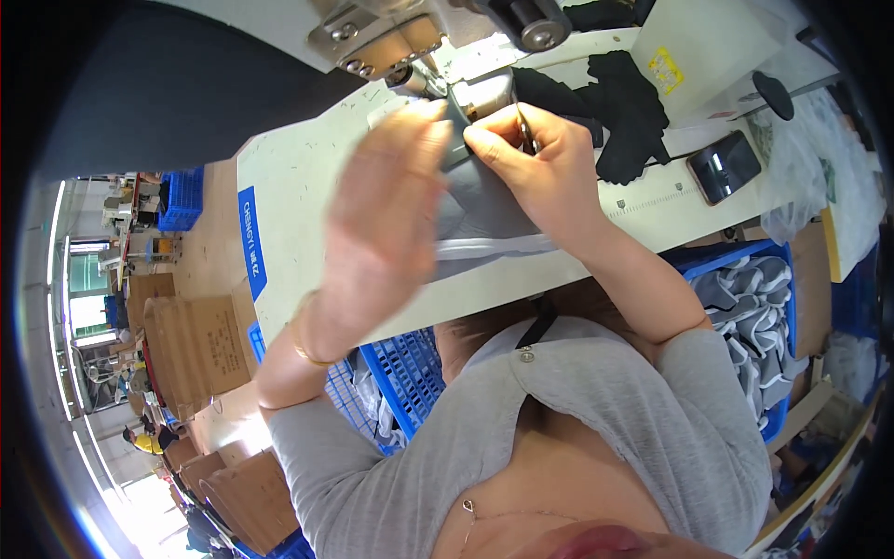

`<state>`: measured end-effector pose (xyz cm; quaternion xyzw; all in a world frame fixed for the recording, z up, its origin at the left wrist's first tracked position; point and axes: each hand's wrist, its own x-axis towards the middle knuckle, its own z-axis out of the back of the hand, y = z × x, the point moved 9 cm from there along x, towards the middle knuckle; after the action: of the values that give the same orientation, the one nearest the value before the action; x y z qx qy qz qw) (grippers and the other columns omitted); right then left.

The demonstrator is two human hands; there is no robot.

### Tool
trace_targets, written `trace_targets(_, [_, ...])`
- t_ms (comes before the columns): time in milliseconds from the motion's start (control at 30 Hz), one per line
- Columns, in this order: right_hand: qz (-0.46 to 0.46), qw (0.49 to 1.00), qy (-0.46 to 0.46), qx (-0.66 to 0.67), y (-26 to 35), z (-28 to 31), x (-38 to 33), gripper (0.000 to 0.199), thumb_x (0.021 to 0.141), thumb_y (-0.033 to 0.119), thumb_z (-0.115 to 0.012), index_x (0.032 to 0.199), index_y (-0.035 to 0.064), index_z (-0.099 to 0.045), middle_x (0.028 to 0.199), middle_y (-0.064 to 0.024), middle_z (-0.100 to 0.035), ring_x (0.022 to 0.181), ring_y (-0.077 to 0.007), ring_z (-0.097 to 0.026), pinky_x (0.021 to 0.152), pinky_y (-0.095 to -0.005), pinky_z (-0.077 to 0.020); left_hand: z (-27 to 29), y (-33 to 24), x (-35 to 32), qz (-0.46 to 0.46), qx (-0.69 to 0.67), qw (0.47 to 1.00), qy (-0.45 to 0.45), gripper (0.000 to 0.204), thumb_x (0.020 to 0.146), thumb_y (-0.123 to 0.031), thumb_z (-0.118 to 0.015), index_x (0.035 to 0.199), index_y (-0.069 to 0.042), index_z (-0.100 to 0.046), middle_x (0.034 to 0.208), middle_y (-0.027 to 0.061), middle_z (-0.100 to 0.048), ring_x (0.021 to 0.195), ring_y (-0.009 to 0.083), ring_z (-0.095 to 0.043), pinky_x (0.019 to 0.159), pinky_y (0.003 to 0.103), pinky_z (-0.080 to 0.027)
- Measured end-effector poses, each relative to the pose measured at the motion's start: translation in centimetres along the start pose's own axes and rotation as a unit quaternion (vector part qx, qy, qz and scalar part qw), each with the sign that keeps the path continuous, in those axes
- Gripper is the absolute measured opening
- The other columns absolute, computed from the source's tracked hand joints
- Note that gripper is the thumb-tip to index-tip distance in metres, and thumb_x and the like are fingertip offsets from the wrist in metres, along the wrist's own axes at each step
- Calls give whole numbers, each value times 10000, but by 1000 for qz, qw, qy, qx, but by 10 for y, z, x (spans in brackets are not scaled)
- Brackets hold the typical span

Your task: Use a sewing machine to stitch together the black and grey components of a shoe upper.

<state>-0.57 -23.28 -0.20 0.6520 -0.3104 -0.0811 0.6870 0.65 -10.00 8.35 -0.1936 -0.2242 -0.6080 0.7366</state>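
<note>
A grey fabric piece (480,200) with a white band lies on the white sewing table (298,186), its upper end at the sewing machine head (396,47). My right hand (549,172) pinches the dark edge of this fabric between thumb and forefinger, just in front of the machine. A thin dark metal tool (528,130) is tucked among the same hand's fingers; its exact kind is hidden. My left hand (386,205) is over the fabric's left side, close to the needle area. Motion smears its fingers, so their hold on the fabric cannot be told.
Black cloth (629,116) and a phone (724,167) lie to the right on the table. Below the right edge, a blue crate (792,317) holds several grey pieces with white edging. Another blue crate (400,373) stands below the front edge. Cardboard boxes (196,349) are at far left.
</note>
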Motion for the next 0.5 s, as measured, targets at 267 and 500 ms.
trace_targets(267, [-24, 997, 11, 67, -10, 3, -15, 137, 889, 121, -671, 898, -13, -697, 654, 44, -567, 625, -5, -468, 549, -211, -385, -31, 6, -27, 74, -86, 993, -26, 360, 853, 93, -605, 1213, 102, -614, 1305, 240, -592, 1207, 370, -589, 1031, 402, -465])
trace_targets(500, [-22, 997, 4, 69, -9, 3, -22, 131, 901, 103, -653, 932, -14, -704, 655, 49, -562, 621, 0, -465, 545, -203, -373, -31, 3, -28, 52, -69, 995, -50, 306, 805, 72, -655, 1110, 101, -652, 1216, 213, -644, 1128, 351, -635, 981, 406, -504])
